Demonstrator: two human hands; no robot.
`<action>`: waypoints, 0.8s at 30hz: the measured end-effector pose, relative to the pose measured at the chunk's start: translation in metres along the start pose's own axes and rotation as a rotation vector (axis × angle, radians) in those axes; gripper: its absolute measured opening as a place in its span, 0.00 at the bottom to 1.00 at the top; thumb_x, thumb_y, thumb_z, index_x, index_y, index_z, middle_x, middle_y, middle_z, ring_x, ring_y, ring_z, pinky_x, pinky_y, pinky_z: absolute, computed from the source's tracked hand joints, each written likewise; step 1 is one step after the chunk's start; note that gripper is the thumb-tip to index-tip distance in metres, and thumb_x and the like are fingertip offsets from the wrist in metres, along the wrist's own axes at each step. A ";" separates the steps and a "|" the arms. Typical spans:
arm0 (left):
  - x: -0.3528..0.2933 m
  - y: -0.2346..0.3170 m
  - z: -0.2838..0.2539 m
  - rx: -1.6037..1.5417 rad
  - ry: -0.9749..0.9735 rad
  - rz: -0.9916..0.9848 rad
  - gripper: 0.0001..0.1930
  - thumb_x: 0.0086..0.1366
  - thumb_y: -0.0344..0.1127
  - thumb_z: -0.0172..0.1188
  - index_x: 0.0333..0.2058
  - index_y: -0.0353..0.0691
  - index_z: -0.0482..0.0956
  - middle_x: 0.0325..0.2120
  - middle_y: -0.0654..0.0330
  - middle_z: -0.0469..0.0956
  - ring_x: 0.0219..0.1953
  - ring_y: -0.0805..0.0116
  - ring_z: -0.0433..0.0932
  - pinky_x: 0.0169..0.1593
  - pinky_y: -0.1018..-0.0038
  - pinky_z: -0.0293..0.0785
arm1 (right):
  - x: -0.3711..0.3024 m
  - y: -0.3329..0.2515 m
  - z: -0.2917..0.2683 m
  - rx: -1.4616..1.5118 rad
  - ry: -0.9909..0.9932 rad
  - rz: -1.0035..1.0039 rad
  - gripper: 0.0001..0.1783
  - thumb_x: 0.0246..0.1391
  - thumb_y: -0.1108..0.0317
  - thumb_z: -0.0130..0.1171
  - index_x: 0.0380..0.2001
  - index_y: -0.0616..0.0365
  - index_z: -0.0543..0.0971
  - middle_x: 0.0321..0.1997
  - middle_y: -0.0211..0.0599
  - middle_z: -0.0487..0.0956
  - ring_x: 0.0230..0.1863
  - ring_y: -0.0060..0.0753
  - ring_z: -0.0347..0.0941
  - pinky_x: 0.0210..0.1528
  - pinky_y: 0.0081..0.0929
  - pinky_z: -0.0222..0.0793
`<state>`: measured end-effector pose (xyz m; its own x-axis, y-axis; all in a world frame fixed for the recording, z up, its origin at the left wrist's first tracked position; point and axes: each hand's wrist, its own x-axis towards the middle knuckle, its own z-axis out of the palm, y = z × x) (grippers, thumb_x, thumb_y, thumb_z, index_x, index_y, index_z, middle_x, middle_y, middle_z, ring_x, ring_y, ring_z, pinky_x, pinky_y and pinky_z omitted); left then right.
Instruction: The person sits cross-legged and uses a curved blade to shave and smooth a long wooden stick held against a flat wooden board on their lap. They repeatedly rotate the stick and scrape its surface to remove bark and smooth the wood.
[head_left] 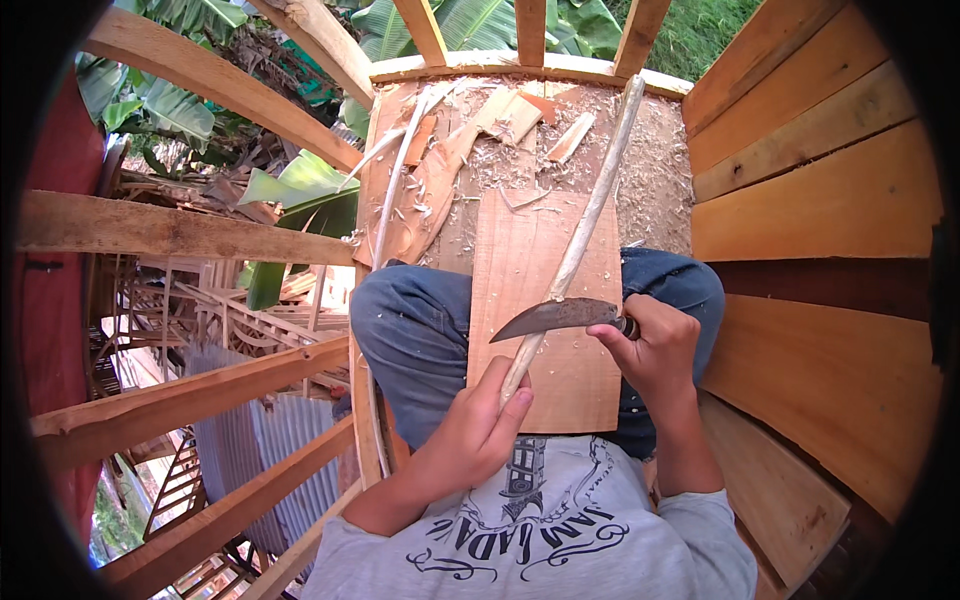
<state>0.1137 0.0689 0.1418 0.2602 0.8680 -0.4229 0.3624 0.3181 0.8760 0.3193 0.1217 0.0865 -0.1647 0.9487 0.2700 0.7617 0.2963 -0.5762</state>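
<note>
My left hand (487,425) is closed around the lower end of a long pale wooden stick (590,215), which slants up and away to the far right. In my right hand (650,345) is the handle of a knife with a dark curved blade (548,318). The blade lies across the stick a little above my left hand, its tip pointing left. Under both, a flat wooden board (545,390) rests over my lap between my knees. A thin curled shaving (525,203) sits on the board's far end.
Shavings and wood scraps (510,118) litter the plank floor (660,190) ahead. A long thin pale strip (392,190) lies along the left edge. Open wooden rails (180,228) stand at the left, with a drop beyond. A plank wall (800,210) closes the right side.
</note>
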 end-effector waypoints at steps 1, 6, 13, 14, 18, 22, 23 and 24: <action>0.003 0.000 0.000 0.019 0.003 0.003 0.06 0.66 0.30 0.44 0.38 0.33 0.64 0.20 0.49 0.69 0.22 0.56 0.72 0.29 0.68 0.65 | -0.001 -0.002 0.005 0.038 -0.008 0.050 0.31 0.40 0.42 0.64 0.09 0.56 0.65 0.07 0.34 0.63 0.09 0.36 0.63 0.13 0.29 0.56; 0.006 0.003 0.001 -0.020 0.024 0.006 0.07 0.66 0.30 0.44 0.39 0.33 0.65 0.21 0.51 0.69 0.24 0.59 0.71 0.29 0.69 0.65 | 0.001 0.001 0.005 0.019 -0.029 0.062 0.29 0.40 0.43 0.64 0.10 0.56 0.67 0.08 0.35 0.64 0.10 0.36 0.64 0.13 0.28 0.57; 0.010 0.004 0.000 0.026 0.033 -0.025 0.08 0.65 0.30 0.46 0.40 0.32 0.64 0.22 0.46 0.72 0.27 0.46 0.76 0.31 0.64 0.69 | 0.008 0.005 0.010 -0.002 -0.019 0.015 0.29 0.41 0.42 0.63 0.11 0.56 0.67 0.08 0.34 0.65 0.10 0.36 0.64 0.13 0.28 0.57; 0.011 0.003 0.002 0.012 0.061 0.010 0.07 0.65 0.30 0.45 0.39 0.33 0.64 0.20 0.50 0.69 0.24 0.54 0.72 0.29 0.67 0.66 | 0.011 0.009 0.009 -0.034 -0.004 0.048 0.29 0.41 0.42 0.63 0.11 0.56 0.67 0.08 0.34 0.65 0.10 0.36 0.64 0.13 0.28 0.57; 0.014 -0.003 0.005 0.000 0.127 0.071 0.04 0.65 0.29 0.45 0.37 0.34 0.64 0.15 0.58 0.64 0.18 0.71 0.65 0.24 0.73 0.60 | -0.001 -0.009 0.022 0.092 -0.071 -0.091 0.28 0.42 0.44 0.64 0.11 0.56 0.68 0.09 0.34 0.64 0.10 0.36 0.64 0.14 0.29 0.57; 0.010 0.004 0.000 0.041 0.008 -0.043 0.08 0.65 0.30 0.46 0.40 0.32 0.64 0.22 0.44 0.73 0.27 0.43 0.75 0.30 0.62 0.68 | 0.023 0.032 0.012 -0.066 0.125 0.243 0.26 0.44 0.45 0.63 0.13 0.56 0.69 0.08 0.35 0.64 0.10 0.37 0.64 0.14 0.29 0.56; 0.011 0.003 0.001 0.032 0.013 -0.027 0.08 0.65 0.30 0.46 0.39 0.32 0.64 0.22 0.44 0.72 0.26 0.44 0.75 0.30 0.62 0.68 | 0.021 0.030 0.009 -0.055 0.102 0.195 0.26 0.45 0.46 0.63 0.13 0.56 0.69 0.08 0.35 0.64 0.10 0.37 0.64 0.14 0.29 0.56; 0.012 0.001 0.003 0.022 0.018 -0.012 0.08 0.65 0.30 0.46 0.39 0.32 0.65 0.21 0.44 0.72 0.26 0.44 0.75 0.29 0.62 0.68 | 0.018 0.023 0.006 -0.043 0.078 0.147 0.26 0.45 0.46 0.63 0.12 0.57 0.68 0.08 0.35 0.64 0.10 0.37 0.64 0.14 0.29 0.57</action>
<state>0.1202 0.0786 0.1365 0.2399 0.8709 -0.4290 0.3853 0.3202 0.8655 0.3302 0.1466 0.0737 -0.0017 0.9695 0.2452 0.8006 0.1482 -0.5806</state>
